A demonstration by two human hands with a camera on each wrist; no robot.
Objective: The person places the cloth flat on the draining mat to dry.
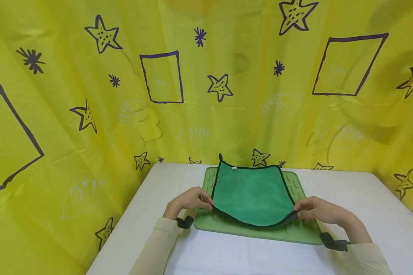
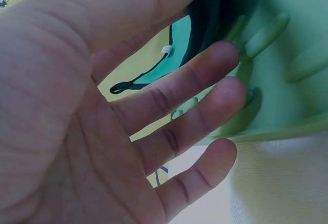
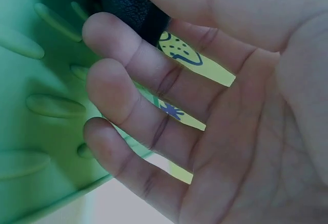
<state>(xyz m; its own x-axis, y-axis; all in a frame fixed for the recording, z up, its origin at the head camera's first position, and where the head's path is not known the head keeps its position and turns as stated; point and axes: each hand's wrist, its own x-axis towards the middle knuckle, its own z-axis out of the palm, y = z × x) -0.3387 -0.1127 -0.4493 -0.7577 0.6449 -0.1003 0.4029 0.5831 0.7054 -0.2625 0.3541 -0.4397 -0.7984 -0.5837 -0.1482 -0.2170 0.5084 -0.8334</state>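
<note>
Head view is showing a green cloth (image 1: 252,194) lying on a ribbed mat (image 1: 296,233) on the white surface (image 1: 365,198). Left hand (image 1: 189,200) is pinching the near left corner of the cloth, right hand (image 1: 316,210) is pinching the near right corner, and the near edge is lifting slightly off the mat. The far edge is lying flat toward the yellow backdrop (image 1: 89,114). Judging by this, a fold is only beginning: corners are gripped, nothing is yet doubled over.
</note>
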